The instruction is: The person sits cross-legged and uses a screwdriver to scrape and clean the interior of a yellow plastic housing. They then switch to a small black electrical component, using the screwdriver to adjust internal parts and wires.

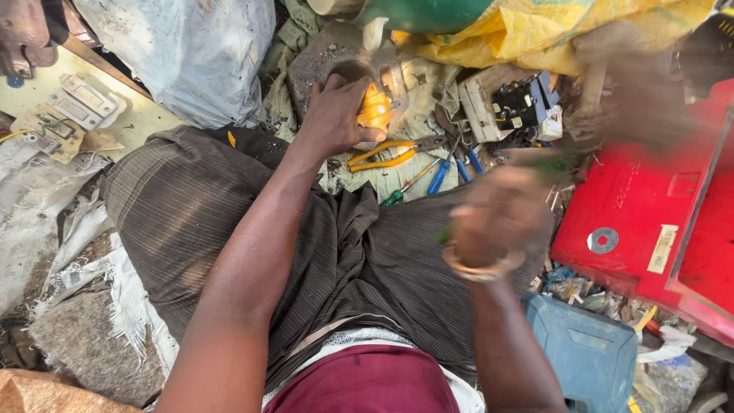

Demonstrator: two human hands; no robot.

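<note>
Trouble here would start with my grip. My left hand (336, 115) is closed over a small part wound with orange-yellow tape (375, 111), pressing it down on a grey stone slab (321, 57) that lies on the ground beyond my knees. The part sits at the near edge of that slab, mostly hidden under my fingers, so I cannot tell how well it is seated. If it rolls or the slab rocks, I judge it could slip off the edge into the clutter.

My right hand (497, 218) is blurred with motion, above my right thigh. It seems wrapped round a green-handled tool (535, 168), but the blur keeps me from telling how firm that hold is, or where the tip points. A fast swing toward the slab with my left fingers wrapped over the part looks like the real risk: a miss would land on knuckles.

Just right of the slab lie yellow-handled pliers (382, 153) and blue-handled screwdrivers (451, 168), close enough that a careless reach could scatter them. A red casing (650, 222) crowds my right side and could catch my elbow. Loose cloth across my lap (229, 206) could snag anything dropped.
</note>
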